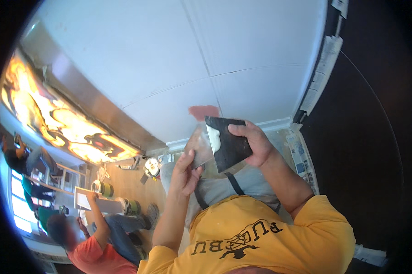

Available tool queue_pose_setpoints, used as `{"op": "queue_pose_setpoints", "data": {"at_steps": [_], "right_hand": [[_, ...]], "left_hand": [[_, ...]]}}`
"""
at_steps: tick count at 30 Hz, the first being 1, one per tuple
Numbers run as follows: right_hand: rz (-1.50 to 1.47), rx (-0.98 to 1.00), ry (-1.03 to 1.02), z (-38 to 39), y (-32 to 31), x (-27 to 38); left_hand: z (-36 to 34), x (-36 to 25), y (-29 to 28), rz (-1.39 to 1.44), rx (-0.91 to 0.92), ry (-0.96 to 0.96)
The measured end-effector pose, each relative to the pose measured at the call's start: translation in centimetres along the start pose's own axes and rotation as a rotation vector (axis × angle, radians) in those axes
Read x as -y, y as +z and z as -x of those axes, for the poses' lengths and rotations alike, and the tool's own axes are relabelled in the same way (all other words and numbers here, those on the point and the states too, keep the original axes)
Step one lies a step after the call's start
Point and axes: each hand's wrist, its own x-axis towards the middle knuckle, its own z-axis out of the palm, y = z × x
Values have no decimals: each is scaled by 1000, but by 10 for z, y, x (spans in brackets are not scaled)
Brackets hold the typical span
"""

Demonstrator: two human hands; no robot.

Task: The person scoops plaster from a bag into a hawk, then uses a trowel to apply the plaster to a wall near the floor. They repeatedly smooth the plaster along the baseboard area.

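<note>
My left hand (187, 171) grips a thin scraper (199, 141) with a pale, smeared blade. My right hand (254, 144) grips a square black spreader (231, 153), its thumb on the face and white paste (213, 139) along its left edge. The two tools are side by side at waist height, their edges very close; I cannot tell whether they touch. Behind them a patch of reddish filler (203, 111) shows on the white wall panel (256, 45), which has thin seam lines.
A co-worker in a red shirt (91, 253) sits at lower left with a white board (82, 201). Others work farther left near buckets (101, 187) and a glowing marbled panel (69, 118). A dark panel (361, 137) with taped paper edges stands at right.
</note>
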Motion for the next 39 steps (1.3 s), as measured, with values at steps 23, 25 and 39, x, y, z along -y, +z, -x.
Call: {"op": "queue_pose_setpoints", "data": {"at_steps": [23,25,39], "right_hand": [[1613,93,-1228,64,-98,74],[1722,81,-1182,66,-104,81],[1920,38,-653,53,-139,160]], "left_hand": [[-52,46,153,39,266,-145],[-61,48,154,48,269,-169],[-171,41,149,-283,283,-437]]}}
